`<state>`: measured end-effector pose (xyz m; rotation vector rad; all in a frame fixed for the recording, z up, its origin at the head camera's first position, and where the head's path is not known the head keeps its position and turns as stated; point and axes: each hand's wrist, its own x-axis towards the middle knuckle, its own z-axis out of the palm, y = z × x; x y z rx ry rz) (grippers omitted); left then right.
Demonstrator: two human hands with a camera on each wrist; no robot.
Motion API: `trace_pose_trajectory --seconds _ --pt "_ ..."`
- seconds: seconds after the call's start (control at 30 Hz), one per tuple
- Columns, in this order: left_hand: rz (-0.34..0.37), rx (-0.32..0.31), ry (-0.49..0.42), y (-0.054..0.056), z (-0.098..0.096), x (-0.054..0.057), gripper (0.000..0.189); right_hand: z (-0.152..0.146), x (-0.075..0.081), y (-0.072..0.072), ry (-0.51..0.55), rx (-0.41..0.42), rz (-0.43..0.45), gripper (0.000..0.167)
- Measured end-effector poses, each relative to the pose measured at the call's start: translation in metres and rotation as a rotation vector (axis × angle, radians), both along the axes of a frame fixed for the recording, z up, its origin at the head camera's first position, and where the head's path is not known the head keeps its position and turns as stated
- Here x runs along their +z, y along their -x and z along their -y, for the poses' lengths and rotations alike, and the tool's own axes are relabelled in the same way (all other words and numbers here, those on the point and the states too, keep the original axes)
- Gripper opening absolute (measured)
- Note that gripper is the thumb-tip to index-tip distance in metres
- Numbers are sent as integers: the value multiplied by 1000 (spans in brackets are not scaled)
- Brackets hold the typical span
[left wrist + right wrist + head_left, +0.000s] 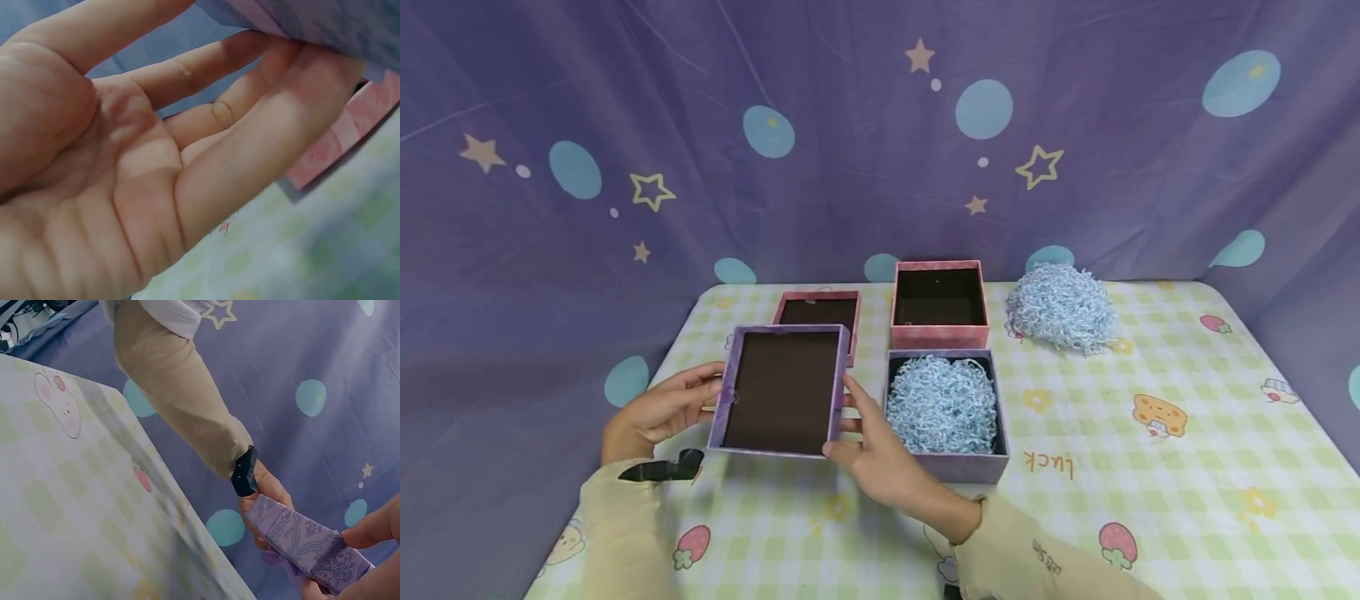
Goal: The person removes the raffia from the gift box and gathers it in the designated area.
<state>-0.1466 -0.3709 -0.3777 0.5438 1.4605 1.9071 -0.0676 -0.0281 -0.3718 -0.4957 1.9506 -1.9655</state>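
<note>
Both hands hold a purple box lid [786,392] above the table, its dark inner side turned toward the head camera. My left hand [666,408] grips the lid's left edge; in the left wrist view its fingers [250,131] reach under the lid's patterned purple side [325,22]. On the right edge, my right hand [880,450] pinches the lid between thumb and fingers. The right wrist view shows the lid's patterned side wall [312,544], with purple ribbon [284,561] below it. Right of the lid stands a purple box [955,468] filled with light blue shredded paper [942,407].
Behind the held lid lies a pink lid [820,310], partly covered by it in the head view. A pink box [940,335] with a dark inside stands behind the purple box. Loose blue shredded paper [1062,308] is heaped at the back right of the checked tablecloth [1210,467].
</note>
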Motion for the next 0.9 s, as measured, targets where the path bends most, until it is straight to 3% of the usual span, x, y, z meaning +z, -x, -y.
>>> trace_pose_trajectory --seconds 0.23,0.6,0.9 --pt "65 -16 40 -6 11 -11 43 12 -10 -7 -23 2 5 80" --pt "160 133 320 -13 14 -19 30 21 -32 -11 -130 -28 -15 76" --pt "196 130 376 -11 12 -33 20 27 -48 -11 -153 -38 25 76"
